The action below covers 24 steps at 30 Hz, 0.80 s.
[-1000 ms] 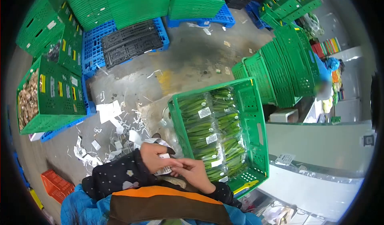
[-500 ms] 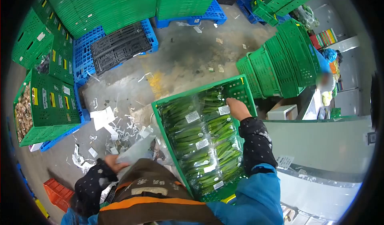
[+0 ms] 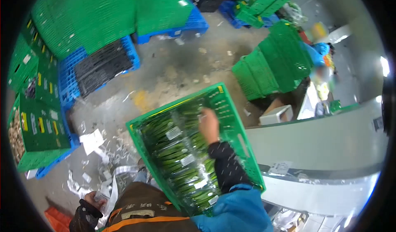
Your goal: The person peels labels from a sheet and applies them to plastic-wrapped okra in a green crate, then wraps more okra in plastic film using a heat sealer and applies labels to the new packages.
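Observation:
Several clear packs of long green vegetables [image 3: 170, 147], each with a white barcode label, lie in two columns inside a green crate [image 3: 243, 149] in front of me. My right hand [image 3: 209, 125] rests on the far pack of the right column, fingers over its label [image 3: 201, 118]; they look laid against the film, though slightly blurred. At lower left, beside my apron [image 3: 142, 199], my left hand [image 3: 95, 200] is closed on a white label strip [image 3: 114, 190]. A printed label shows at its fingers, and the strip loops up towards the crate.
Paper scraps [image 3: 91, 141] litter the floor left of the crate. Stacked green crates [image 3: 280, 63] stand beyond it to the right, near a pale counter [image 3: 305, 145]. Blue pallets [image 3: 68, 75] and a crate of mushrooms [image 3: 39, 133] are at left.
My view has shifted, so the crate appears further left. My right hand has slid over the far pack's label. The left hand is lower, and its label strip now shows more clearly.

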Each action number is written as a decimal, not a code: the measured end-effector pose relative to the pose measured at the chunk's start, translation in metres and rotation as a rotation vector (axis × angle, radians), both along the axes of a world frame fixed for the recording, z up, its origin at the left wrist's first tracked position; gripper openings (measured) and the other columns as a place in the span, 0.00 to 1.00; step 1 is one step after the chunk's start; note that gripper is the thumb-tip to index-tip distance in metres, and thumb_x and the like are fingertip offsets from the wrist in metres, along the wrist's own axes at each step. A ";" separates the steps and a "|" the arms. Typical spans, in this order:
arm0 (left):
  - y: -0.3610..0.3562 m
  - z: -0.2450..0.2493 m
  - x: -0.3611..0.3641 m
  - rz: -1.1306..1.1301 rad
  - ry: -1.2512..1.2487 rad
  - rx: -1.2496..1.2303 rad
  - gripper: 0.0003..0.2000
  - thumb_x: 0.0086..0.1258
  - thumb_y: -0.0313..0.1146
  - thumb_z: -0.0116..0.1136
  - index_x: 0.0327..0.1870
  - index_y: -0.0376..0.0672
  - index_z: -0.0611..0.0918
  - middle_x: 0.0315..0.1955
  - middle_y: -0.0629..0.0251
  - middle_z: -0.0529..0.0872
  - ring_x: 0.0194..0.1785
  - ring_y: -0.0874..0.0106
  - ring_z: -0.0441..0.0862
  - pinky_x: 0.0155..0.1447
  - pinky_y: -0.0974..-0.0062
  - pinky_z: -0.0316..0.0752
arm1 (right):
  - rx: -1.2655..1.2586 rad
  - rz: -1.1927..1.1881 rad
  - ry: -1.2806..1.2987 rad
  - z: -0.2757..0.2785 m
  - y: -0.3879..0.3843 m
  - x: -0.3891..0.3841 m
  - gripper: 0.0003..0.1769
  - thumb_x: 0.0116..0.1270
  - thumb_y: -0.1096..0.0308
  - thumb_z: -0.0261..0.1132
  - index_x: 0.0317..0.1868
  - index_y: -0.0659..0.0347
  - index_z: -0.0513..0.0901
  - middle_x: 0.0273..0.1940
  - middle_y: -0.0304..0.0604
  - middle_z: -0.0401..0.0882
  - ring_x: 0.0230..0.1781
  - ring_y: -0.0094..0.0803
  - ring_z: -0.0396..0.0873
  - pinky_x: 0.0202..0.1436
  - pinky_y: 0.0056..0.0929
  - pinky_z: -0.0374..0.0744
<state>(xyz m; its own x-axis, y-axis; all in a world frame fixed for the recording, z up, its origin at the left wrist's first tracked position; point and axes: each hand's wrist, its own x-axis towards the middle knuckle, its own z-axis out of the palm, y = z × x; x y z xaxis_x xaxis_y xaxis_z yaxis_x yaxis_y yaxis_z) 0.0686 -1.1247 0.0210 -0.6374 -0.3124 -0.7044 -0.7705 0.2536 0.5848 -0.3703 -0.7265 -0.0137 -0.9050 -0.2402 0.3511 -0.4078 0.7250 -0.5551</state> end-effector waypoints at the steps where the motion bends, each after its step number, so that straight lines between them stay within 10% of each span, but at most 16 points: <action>1: 0.018 0.018 -0.035 -0.046 0.155 0.055 0.12 0.48 0.27 0.69 0.34 0.35 0.82 0.28 0.61 0.85 0.32 0.74 0.81 0.38 0.75 0.75 | -0.063 0.020 -0.314 0.035 -0.022 0.034 0.09 0.56 0.75 0.58 0.40 0.62 0.77 0.37 0.50 0.76 0.39 0.48 0.75 0.42 0.37 0.75; 6: 0.090 0.098 -0.146 -0.320 0.632 0.047 0.09 0.49 0.27 0.70 0.29 0.36 0.82 0.23 0.64 0.83 0.27 0.77 0.79 0.33 0.77 0.74 | -0.768 0.500 -1.275 0.100 -0.078 0.216 0.19 0.62 0.69 0.62 0.54 0.59 0.74 0.46 0.34 0.75 0.39 0.21 0.74 0.42 0.20 0.74; 14: 0.149 0.125 -0.165 -0.448 0.486 0.064 0.24 0.43 0.44 0.74 0.12 0.37 0.70 0.07 0.60 0.65 0.17 0.81 0.59 0.20 0.73 0.57 | -0.972 0.228 -1.259 0.152 -0.066 0.272 0.10 0.63 0.73 0.62 0.43 0.67 0.79 0.35 0.37 0.80 0.32 0.19 0.77 0.38 0.19 0.77; 20: 0.144 0.123 -0.164 -0.494 0.511 0.245 0.12 0.50 0.36 0.70 0.26 0.38 0.82 0.17 0.61 0.80 0.22 0.78 0.75 0.27 0.76 0.69 | -0.626 0.305 -1.169 0.134 -0.059 0.280 0.13 0.62 0.74 0.63 0.46 0.69 0.77 0.34 0.39 0.80 0.32 0.19 0.78 0.36 0.18 0.77; 24: 0.126 0.099 -0.164 -0.666 0.562 0.197 0.10 0.51 0.35 0.69 0.25 0.40 0.82 0.19 0.58 0.81 0.23 0.71 0.79 0.28 0.75 0.70 | -0.904 0.202 -1.308 0.126 -0.061 0.279 0.16 0.61 0.72 0.63 0.48 0.69 0.76 0.36 0.42 0.80 0.33 0.22 0.79 0.35 0.19 0.78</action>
